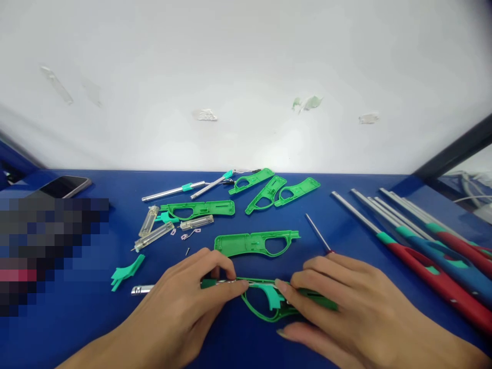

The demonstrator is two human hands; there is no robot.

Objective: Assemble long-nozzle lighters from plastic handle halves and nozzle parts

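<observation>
A green lighter shell half (pixel 261 313) lies low in front of me, with a turquoise trigger (pixel 273 296) set at its finger loop. A metal lighter tube (pixel 142 290) runs from the left beneath my left hand (pixel 196 294) toward the shell. That hand is closed, thumb and index finger pinching around the tube's inner end and thin wires at the shell's edge. My right hand (pixel 346 302) grips the shell's handle end, its index fingertip pressing near the trigger; its palm hides much of the handle. Just above the hands rests another green shell half (pixel 242 244).
Several green shell halves (pixel 265 195), clear fuel tanks (pixel 154 237), a loose turquoise trigger (pixel 127 271) and two tubes (pixel 172 191) lie farther back. A screwdriver (pixel 317 231) pokes out behind my right hand. Whole lighters (pixel 423 261) are at right, a phone (pixel 63 187) at left.
</observation>
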